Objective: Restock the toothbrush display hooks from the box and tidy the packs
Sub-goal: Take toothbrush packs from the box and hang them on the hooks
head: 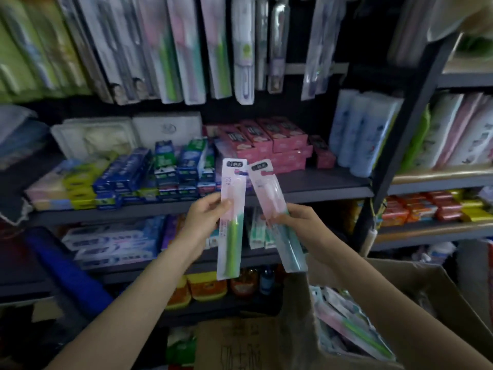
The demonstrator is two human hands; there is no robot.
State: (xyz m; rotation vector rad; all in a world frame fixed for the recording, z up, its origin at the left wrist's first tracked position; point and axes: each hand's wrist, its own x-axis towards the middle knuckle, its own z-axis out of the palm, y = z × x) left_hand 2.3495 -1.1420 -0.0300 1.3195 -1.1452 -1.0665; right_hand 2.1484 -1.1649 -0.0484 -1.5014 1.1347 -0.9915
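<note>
The left hand (203, 219) grips a green pack (231, 218) upright and the right hand (298, 218) pinches a teal pack (277, 217) tilted left, both long axes pointing up at the blurred, probably hooked hanging packs (186, 46), above the box (354, 311).

glossy plastic packs (231, 217), matt cardboard box (416, 287)

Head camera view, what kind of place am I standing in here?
Most likely a small shop's toiletries aisle: toothbrush packs hang in rows above, boxed toothpaste is stacked on a shelf, and an open cardboard box holds more packs.
</note>
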